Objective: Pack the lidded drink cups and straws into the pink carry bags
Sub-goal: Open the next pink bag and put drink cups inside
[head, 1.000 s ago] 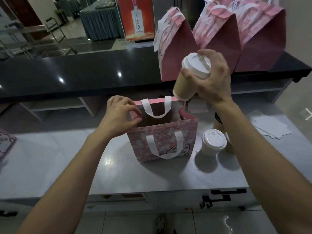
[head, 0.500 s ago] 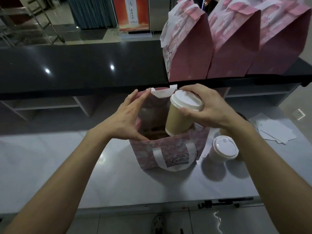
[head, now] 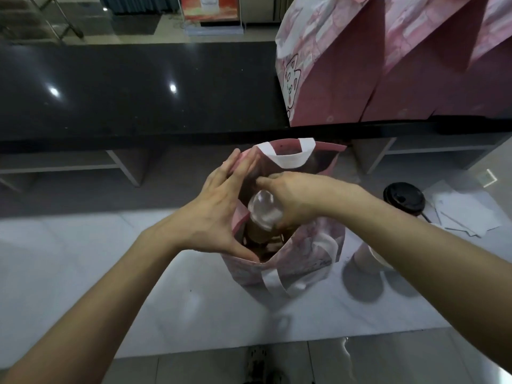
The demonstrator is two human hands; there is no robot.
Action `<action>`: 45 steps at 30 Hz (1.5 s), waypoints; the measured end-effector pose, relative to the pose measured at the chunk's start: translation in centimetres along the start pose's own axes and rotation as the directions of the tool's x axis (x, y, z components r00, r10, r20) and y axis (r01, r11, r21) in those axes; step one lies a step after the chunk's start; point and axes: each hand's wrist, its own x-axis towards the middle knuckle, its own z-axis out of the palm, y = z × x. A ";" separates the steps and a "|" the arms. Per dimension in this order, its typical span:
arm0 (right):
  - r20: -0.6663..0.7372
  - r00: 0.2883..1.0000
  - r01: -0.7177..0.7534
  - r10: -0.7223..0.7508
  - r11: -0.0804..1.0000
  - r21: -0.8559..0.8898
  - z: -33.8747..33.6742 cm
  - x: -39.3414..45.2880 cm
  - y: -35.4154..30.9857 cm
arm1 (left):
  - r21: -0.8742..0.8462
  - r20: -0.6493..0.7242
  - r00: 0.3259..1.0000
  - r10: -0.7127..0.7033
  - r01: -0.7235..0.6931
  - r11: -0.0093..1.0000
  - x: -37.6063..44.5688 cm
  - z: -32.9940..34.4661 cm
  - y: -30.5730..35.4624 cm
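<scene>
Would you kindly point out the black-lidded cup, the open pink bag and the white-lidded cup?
black-lidded cup (head: pixel 404 199), head view, on its lid.
open pink bag (head: pixel 310 261), head view, near wall.
white-lidded cup (head: pixel 264 210), head view, on its lid.

We see a tan cup with a white lid (head: pixel 264 210) tilted inside the open pink carry bag (head: pixel 302 253), which stands on the pale bench (head: pixel 83 261). Right of the bag stand a white-lidded cup (head: pixel 368 259) and a black-lidded one (head: pixel 404 199). Closed pink bags (head: pixel 332 76) line the dark counter.

Glossy black counter (head: pixel 133 87) behind pale worktop (head: pixel 83 261); tiled floor (head: pixel 210 367) below.
</scene>
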 end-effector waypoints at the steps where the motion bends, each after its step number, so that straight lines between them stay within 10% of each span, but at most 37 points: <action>1: 0.029 1.000 0.010 -0.009 0.999 -0.034 -0.1 0.5 -0.3 | -0.014 0.003 1.000 -0.002 0.002 1.000 -0.1 0.0 0.0; 9: 0.310 0.951 0.013 -0.012 1.000 -0.001 -0.4 3.6 -1.9 | -0.006 -0.013 1.000 0.003 -0.003 1.000 -0.1 -0.2 -0.8; 25: 0.279 0.959 0.045 -0.044 0.999 0.004 1.9 4.1 -2.1 | -0.020 -0.058 0.997 0.060 -0.062 0.998 -0.3 -0.3 -1.0; 36: -0.151 0.985 -0.047 0.084 0.972 0.229 -4.6 -6.9 1.1 | 0.253 -0.406 0.874 0.268 -0.174 0.952 1.9 -1.9 2.1; 45: -0.359 0.852 -0.176 0.382 0.854 0.490 0.9 -16.1 10.4 | 0.310 -0.323 0.880 0.347 -0.249 0.918 5.9 -0.5 10.6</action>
